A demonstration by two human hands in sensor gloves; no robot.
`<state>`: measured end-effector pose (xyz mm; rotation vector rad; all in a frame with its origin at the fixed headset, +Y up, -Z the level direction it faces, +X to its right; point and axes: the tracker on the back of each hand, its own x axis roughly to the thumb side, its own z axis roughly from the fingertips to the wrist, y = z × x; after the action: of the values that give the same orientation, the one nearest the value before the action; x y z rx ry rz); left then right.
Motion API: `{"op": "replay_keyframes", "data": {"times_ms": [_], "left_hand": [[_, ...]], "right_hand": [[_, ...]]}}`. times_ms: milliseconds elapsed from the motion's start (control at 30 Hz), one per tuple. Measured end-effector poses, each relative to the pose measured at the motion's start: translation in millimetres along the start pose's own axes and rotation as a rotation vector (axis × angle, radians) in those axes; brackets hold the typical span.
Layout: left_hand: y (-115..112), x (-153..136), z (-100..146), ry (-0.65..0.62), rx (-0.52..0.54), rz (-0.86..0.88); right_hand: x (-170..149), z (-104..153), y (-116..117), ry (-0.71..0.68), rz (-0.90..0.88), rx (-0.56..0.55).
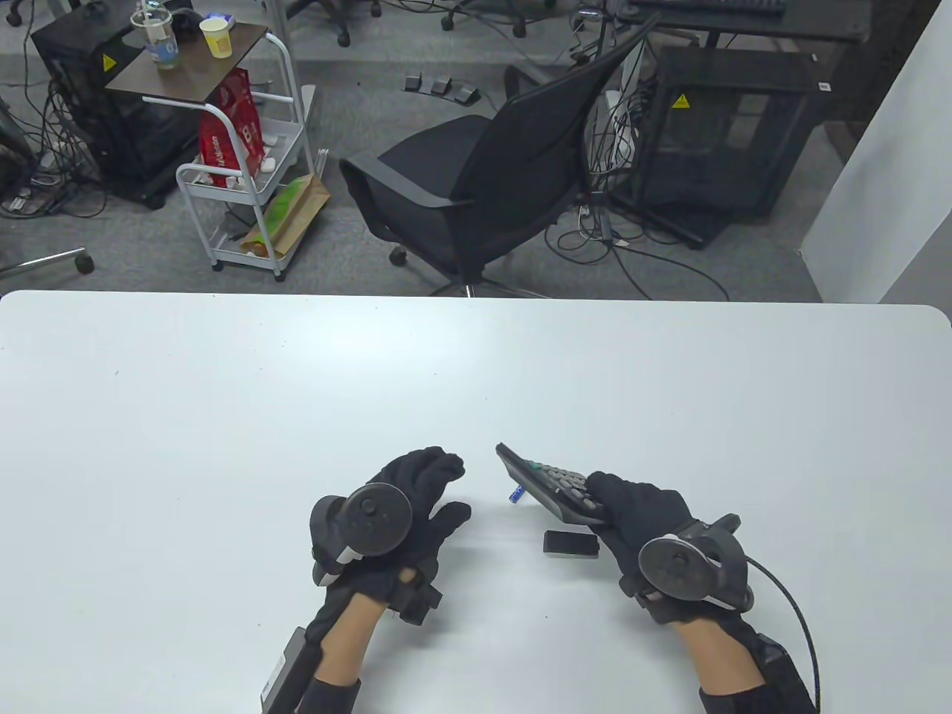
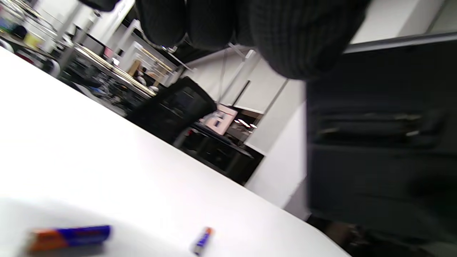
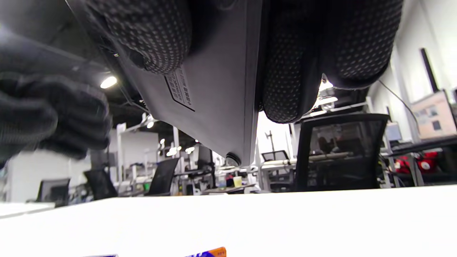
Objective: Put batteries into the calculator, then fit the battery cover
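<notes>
Black plastic, keys up and tilted, the calculator (image 1: 550,487) sits lifted off the table (image 1: 223,416) in the right hand (image 1: 639,517), which grips its near end with fingers under the back and thumb on the keypad side. From the right wrist view the grey underside (image 3: 214,89) shows a label and a round foot, and the gloved fingers (image 3: 292,71) press against it. Just beneath the calculator's raised edge a blue and orange battery (image 1: 516,492) lies on the table; the left wrist view shows a second battery (image 2: 68,237) lying near that one. Close on the near side of the calculator, the battery cover (image 1: 570,544), a small dark slab, rests flat on the table.

To the left of the calculator, apart from it, the left hand (image 1: 401,506) hovers with fingers loosely curled and holding nothing, so far as I can see.

My guess is the person is turning the calculator over to bring the battery bay up. Doing that well means rolling it fully onto its back in a steady grip, keeping the right fingers clear of the bay, then letting the free left hand pick one battery at a time and match its polarity to the markings before pressing it in. The cover should wait until both are seated.
</notes>
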<state>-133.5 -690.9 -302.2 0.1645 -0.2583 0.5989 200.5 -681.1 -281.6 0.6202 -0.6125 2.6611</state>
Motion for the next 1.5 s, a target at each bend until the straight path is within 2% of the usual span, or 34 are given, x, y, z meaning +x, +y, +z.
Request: {"op": "replay_keyframes", "data": {"times_ms": [433,567,733,900,1300,1500], "left_hand": [[-51,-26,-20,0.290,-0.210,-0.399],[-60,-35,-23,0.320,-0.251,-0.398],[-69,-40,-26,0.339,-0.302,-0.395],[-72,-37,-27,0.332,-0.302,-0.429],[-75,-36,-29,0.331,-0.306,-0.407],[-80,-34,-29,0.299,-0.351,-0.435]], "right_hand": [[-29,1,-4,0.163,-0.272,-0.031],[-33,2,-3,0.189,-0.346,-0.032],[-35,2,-2,0.203,-0.360,-0.024],[-38,2,2,0.227,-0.389,-0.010],[-48,4,7,0.310,-0.580,-0.011],[-50,5,10,0.325,-0.667,-0.005]]}}
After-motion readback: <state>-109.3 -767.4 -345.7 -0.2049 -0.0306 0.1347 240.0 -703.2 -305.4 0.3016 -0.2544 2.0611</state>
